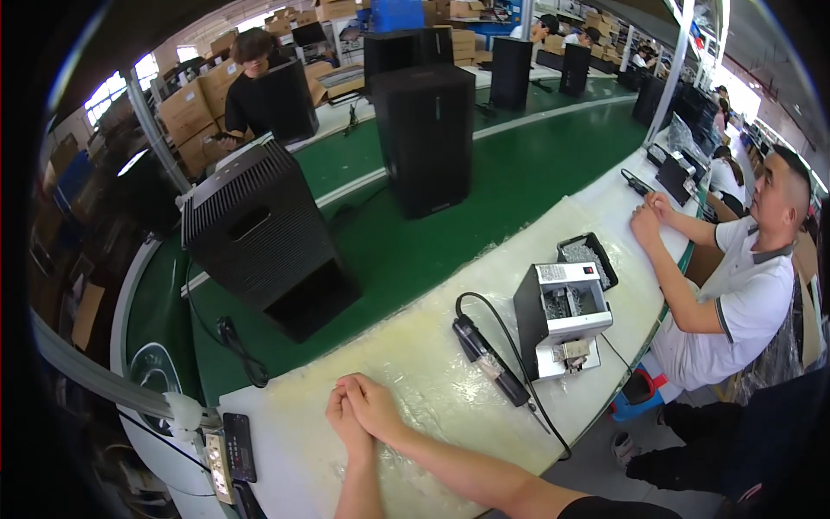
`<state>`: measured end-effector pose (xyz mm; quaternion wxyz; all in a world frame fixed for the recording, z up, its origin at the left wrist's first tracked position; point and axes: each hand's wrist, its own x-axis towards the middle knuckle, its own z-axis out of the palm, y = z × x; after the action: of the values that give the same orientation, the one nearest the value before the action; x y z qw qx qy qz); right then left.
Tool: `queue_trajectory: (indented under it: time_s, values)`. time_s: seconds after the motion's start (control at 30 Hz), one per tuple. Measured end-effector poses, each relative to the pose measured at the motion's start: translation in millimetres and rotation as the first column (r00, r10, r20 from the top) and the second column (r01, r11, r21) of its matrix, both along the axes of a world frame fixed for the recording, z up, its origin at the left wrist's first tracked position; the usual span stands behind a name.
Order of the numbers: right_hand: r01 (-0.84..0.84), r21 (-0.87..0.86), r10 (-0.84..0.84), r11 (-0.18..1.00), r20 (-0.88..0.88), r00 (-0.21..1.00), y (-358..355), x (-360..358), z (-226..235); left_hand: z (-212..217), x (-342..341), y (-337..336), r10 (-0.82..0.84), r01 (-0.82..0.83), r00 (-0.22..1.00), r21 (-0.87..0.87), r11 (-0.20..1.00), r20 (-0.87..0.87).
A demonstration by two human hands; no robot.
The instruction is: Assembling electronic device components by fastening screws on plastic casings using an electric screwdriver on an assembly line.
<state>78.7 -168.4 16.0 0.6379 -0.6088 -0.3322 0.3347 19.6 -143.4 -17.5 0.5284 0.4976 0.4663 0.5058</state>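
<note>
My left hand (343, 421) and my right hand (377, 405) rest clasped together on the plastic-covered white workbench (432, 346), and neither holds anything. The right hand lies partly over the left. A black electric screwdriver (489, 363) with a looping black cable lies on the bench a short way to the right of my hands. Behind it stands a grey screw feeder box (562, 316). A black tray of screws (588, 253) sits just past the box.
A black speaker cabinet (259, 233) sits tilted on the green conveyor belt (484, 208), with a taller upright one (426, 138) farther along. A seated person in white (735, 285) rests both hands on the bench at right. Another person (259, 86) stands across the belt. Cardboard boxes are stacked behind that person.
</note>
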Motion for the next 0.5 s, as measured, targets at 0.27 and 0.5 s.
queue_trajectory:
  time_s: [0.27,0.5]
  values:
    - [-0.03,0.01,0.031,0.999,-0.028,0.999,1.1,3.0,-7.0,9.4,12.9,-4.8,-0.274,0.2,0.747,0.188,0.962,0.605]
    - [-0.017,0.07,0.02,0.997,-0.051,0.999,0.6,-4.6,-8.8,18.5,1.4,-10.6,0.009,-0.006,0.995,-0.026,1.0,0.095]
